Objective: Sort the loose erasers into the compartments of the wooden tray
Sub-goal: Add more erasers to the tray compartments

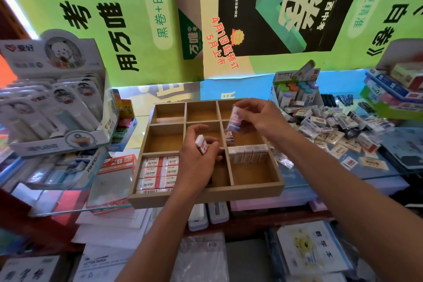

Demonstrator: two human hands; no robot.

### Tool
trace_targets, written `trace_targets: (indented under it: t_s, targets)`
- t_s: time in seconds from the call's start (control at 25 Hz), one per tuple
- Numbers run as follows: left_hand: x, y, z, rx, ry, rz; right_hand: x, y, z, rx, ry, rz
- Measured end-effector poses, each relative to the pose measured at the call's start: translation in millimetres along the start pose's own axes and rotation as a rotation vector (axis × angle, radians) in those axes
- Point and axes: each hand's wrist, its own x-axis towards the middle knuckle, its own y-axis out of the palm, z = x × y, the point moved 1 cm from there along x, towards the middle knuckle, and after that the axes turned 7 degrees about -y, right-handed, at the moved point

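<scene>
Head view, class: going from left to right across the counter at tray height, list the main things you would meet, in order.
White display box of packaged pens → 2B erasers in the wooden tray → left hand holding an eraser → right hand holding a stack of erasers → pile of loose erasers.

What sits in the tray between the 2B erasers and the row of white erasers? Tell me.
In the head view, the left hand holding a small eraser hangs over that stretch of the wooden tray, between the 2B erasers and the white row.
</scene>
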Motion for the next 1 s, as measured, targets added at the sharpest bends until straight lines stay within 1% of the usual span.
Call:
trace_targets:
  t_s: [0.04,0.08,0.12,0.16,0.2,0.28,0.36,0.44,0.48,0.52,0.56,0.64,0.68,0.72,0.76,0.8,0.84,0.88,0.92,0.96,1.0]
  targets:
    - [0,0,0,0.009,-0.001,-0.011,5,-5,-2,-0.179,-0.009,-0.044]
    - [1,1,1,0.022,0.001,-0.020,10,-6,-3,-0.399,-0.028,-0.027]
    - [1,1,2,0.040,0.007,-0.026,14,-2,-5,-0.599,-0.058,0.026]
    - [1,1,2,0.062,0.015,-0.027,16,4,-9,-0.740,-0.089,0.080]
    - [2,2,3,0.086,0.026,-0.028,17,11,-14,-0.823,-0.112,0.114]
    - [1,1,4,0.109,0.031,-0.036,18,20,-21,-0.918,-0.140,0.112]
    - [1,2,5,0.108,0.020,-0.037,17,20,-23,-0.949,-0.167,0.072]
    - [2,2,6,0.124,0.020,-0.038,15,13,-21,-0.964,-0.242,0.010]
    - [3,2,7,0.132,0.019,-0.039,13,9,-21,-0.983,-0.276,0.014]
    - [3,3,7,0.135,0.018,-0.040,12,5,-20,-1.013,-0.287,0.074]
    - [3,3,8,0.136,0.017,-0.040,11,3,-19,-1.041,-0.272,0.174]
    - [3,3,7,0.144,0.017,-0.040,8,1,-19,-1.081,-0.200,0.368]
    - [3,4,7,0.149,0.020,-0.040,6,1,-20,-1.099,-0.182,0.414]
    - [3,4,7,0.155,0.023,-0.038,5,1,-20,-1.107,-0.184,0.404]
    - [3,4,6,0.166,0.025,-0.030,2,2,-18,-1.096,-0.222,0.327]
    - [3,4,5,0.184,0.029,-0.013,-1,2,-15,-1.026,-0.275,0.222]
    - [1,4,4,0.210,0.037,0.011,-6,3,-10,-0.850,-0.303,0.154]
    - [0,4,3,0.236,0.051,0.038,-12,4,-3,-0.598,-0.298,0.171]
    - [-1,4,3,0.250,0.067,0.061,-19,9,7,-0.380,-0.263,0.275]
    - [-1,3,3,0.257,0.081,0.079,-27,15,15,-0.270,-0.236,0.398]
    - [-1,2,4,0.264,0.090,0.094,-32,22,17,-0.256,-0.234,0.486]
